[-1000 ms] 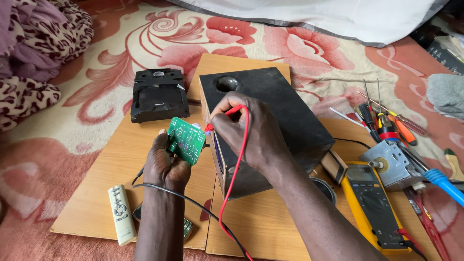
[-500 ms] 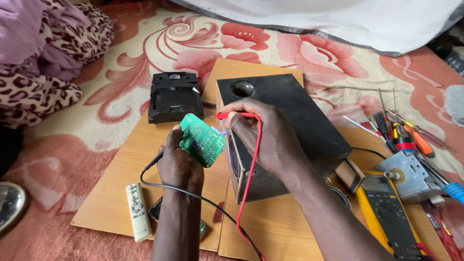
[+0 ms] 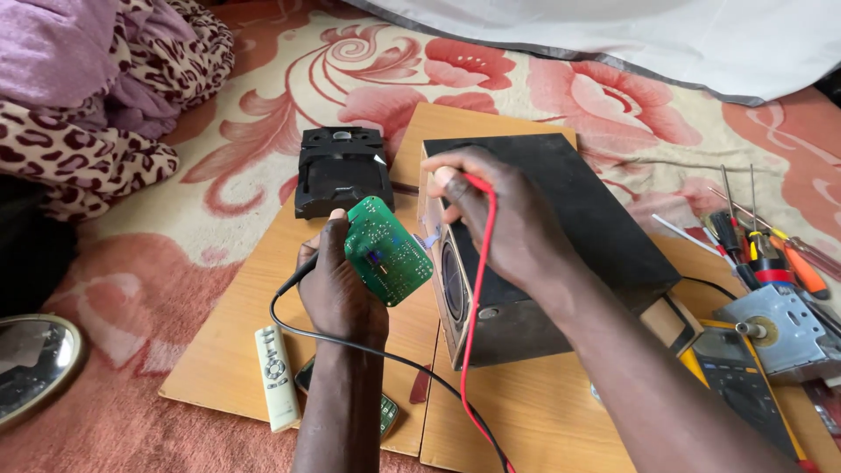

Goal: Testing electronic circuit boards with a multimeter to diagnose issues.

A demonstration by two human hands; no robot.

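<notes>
- We see a patterned carpet with red flowers, and on it bare wooden boards that carry the work.
- The largest thing on the boards is a black speaker box lying on its side, its round cone facing our left hand.
- Behind the board sits a black plastic unit, well apart from the speaker.
- A yellow multimeter lies just beside the speaker's right end, near a grey metal motor and a cluster of screwdrivers.
- Our right hand rests on the speaker's top edge, fingers pinched around a red probe whose red lead trails down toward us.
- Our left hand grips a green circuit board, tilted, just left of the speaker, together with a black lead.
- A white remote lies near our left wrist.
</notes>
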